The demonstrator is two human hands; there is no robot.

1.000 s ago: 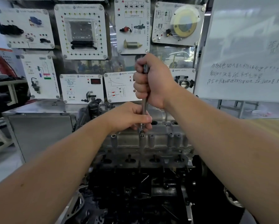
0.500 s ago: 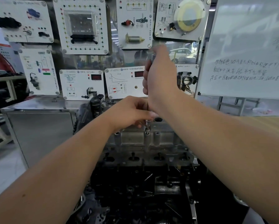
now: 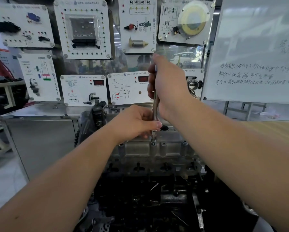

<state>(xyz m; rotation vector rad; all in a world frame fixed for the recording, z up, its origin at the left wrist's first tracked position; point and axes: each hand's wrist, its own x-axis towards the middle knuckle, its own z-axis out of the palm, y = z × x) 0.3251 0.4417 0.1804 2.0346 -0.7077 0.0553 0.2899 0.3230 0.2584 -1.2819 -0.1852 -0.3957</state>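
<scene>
Our right grip wrapped around the top of a long metal tool held upright, our left grip pinching its shaft low down, tip on a bolt atop the grey engine, whiteboard behind.

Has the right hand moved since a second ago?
Yes, but only in twist: the right hand has rolled around the driver, fingers swinging away from the camera; it stays above the same bolt on the cylinder head.
</scene>
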